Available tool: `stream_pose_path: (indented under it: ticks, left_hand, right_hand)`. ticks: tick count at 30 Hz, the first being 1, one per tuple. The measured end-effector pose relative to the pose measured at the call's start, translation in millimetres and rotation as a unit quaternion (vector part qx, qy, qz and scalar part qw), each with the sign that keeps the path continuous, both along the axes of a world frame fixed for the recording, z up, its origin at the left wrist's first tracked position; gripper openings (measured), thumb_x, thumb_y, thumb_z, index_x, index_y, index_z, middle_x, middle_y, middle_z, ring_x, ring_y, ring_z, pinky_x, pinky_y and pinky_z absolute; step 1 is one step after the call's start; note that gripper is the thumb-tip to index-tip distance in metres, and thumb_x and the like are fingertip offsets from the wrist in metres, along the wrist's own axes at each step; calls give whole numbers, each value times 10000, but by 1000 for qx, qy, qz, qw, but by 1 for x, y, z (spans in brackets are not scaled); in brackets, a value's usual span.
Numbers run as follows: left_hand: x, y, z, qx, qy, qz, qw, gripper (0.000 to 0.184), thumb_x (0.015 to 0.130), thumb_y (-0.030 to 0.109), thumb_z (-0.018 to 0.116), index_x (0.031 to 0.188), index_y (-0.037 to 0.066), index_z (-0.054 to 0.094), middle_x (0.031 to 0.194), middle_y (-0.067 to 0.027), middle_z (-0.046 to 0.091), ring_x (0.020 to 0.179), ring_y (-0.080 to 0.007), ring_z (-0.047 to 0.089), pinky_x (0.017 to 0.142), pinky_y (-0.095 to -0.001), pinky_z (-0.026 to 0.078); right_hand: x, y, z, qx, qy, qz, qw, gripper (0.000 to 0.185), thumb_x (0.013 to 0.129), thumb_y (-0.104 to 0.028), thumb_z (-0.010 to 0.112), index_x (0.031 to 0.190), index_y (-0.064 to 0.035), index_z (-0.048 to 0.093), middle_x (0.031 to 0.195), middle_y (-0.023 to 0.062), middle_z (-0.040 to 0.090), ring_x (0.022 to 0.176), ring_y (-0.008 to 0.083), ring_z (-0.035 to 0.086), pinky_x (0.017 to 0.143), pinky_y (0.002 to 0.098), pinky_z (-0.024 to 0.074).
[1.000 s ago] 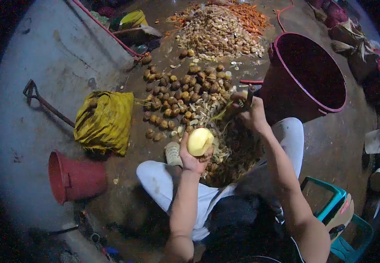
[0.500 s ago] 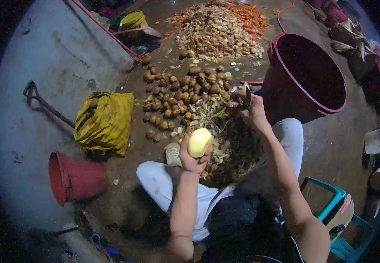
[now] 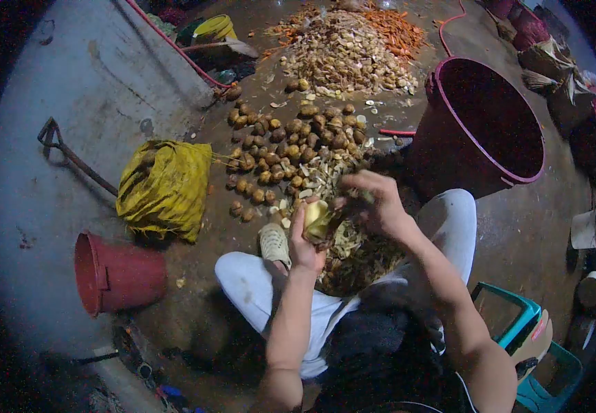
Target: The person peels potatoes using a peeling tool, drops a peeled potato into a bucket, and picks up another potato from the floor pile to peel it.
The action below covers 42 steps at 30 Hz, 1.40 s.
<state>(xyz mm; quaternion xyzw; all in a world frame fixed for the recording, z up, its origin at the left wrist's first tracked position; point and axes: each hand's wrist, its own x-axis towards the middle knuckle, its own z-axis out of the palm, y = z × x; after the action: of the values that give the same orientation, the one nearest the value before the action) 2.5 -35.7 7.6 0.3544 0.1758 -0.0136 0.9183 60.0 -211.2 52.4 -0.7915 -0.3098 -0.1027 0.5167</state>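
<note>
A partly peeled potato (image 3: pixel 314 215) sits in my left hand (image 3: pixel 304 242), whose fingers wrap round it. Pale yellow flesh shows on its upper side, with darker skin and a strip of peel towards the right. Close by on the right is my right hand (image 3: pixel 379 202), curled and smeared by motion. The peeler seen in it half a second ago is hard to make out in the blur. Beneath both hands, between my legs, lies a heap of peelings (image 3: pixel 353 258). Brown unpeeled potatoes (image 3: pixel 287 148) spread over the floor in front.
A large dark red tub (image 3: pixel 442 148) stands front right; a smaller red bucket (image 3: pixel 129 275) lies tilted at left. Near it are a yellow sack (image 3: pixel 164 189) and a shovel handle (image 3: pixel 78 158). Pale and orange peelings (image 3: pixel 346 51) are heaped ahead. A teal stool (image 3: pixel 528 323) is at right.
My right hand has come down and left, towards the potato. The potato has turned in my left hand, and its darker side and a strip of peel now show.
</note>
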Motion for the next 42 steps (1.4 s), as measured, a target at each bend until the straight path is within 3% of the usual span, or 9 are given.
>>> stream_pose_path:
  ticks: [6, 8, 12, 14, 17, 21, 31, 34, 42]
  left_hand:
    - [-8, 10, 4, 54, -40, -123, 990, 413, 944, 462, 473, 1156, 111, 529, 905, -35, 580, 534, -115, 515, 349, -213, 310]
    - [-8, 10, 10, -62, -9, -125, 990, 464, 942, 497, 443, 1184, 110, 528, 876, -48, 579, 506, -134, 491, 348, -204, 296]
    - [-8, 15, 8, -147, 25, -105, 983, 609, 903, 602, 411, 1164, 73, 563, 940, -125, 614, 452, -169, 443, 310, -206, 290]
    - [-7, 17, 3, -153, 20, -107, 982, 650, 862, 620, 450, 1168, 57, 555, 935, -132, 612, 439, -165, 429, 309, -210, 292]
    - [-9, 18, 2, -162, -15, -94, 982, 634, 818, 553, 516, 1185, 36, 539, 931, -139, 609, 438, -165, 428, 312, -212, 292]
    - [-8, 21, 5, -146, -53, -103, 983, 638, 782, 471, 541, 1211, 0, 514, 893, -144, 604, 467, -174, 472, 341, -217, 338]
    - [-7, 5, 2, 31, -23, -12, 999, 660, 799, 489, 499, 1230, -11, 505, 1038, -238, 623, 463, -180, 505, 388, -250, 422]
    - [-6, 13, 9, -31, -95, -103, 990, 678, 811, 523, 500, 1233, -7, 506, 1059, -275, 612, 494, -185, 536, 409, -255, 444]
    - [3, 9, -10, -69, -94, -150, 982, 675, 821, 522, 504, 1257, 7, 500, 1128, -274, 596, 622, -225, 606, 515, -297, 515]
  right_hand:
    - [58, -30, -33, 8, 48, -196, 979, 243, 770, 1, 703, 1006, 16, 649, 827, 59, 678, 759, 113, 622, 679, 287, 510]
    - [53, -36, -31, -4, 102, -196, 975, 198, 801, 9, 705, 991, 13, 652, 833, 20, 674, 763, 83, 607, 691, 269, 507]
    - [37, -20, -18, 265, 301, -85, 912, 196, 822, -83, 739, 958, 26, 650, 800, 10, 651, 749, 77, 573, 694, 257, 478]
    - [38, -22, -23, 52, 98, -126, 986, 213, 811, -96, 752, 956, 23, 652, 808, 9, 651, 754, 72, 559, 699, 258, 476]
    - [40, -23, -34, 47, 101, -149, 983, 235, 798, -110, 766, 963, 15, 655, 823, 14, 657, 780, 75, 561, 714, 264, 479]
    - [26, -17, -15, 138, 196, -105, 965, 253, 789, -119, 775, 973, 8, 657, 835, 24, 667, 800, 84, 574, 726, 271, 483]
    - [25, -20, -29, 102, 65, -187, 975, 322, 744, -6, 772, 1048, 3, 667, 903, 73, 700, 839, 127, 637, 772, 268, 509]
    - [30, -34, -11, 233, 174, -189, 938, 265, 789, -42, 760, 1031, 19, 671, 930, 53, 702, 824, 101, 623, 764, 258, 507]
    - [20, -44, -19, 226, 187, -157, 943, 280, 756, 45, 672, 1036, 45, 657, 959, 46, 678, 820, 99, 630, 768, 244, 502]
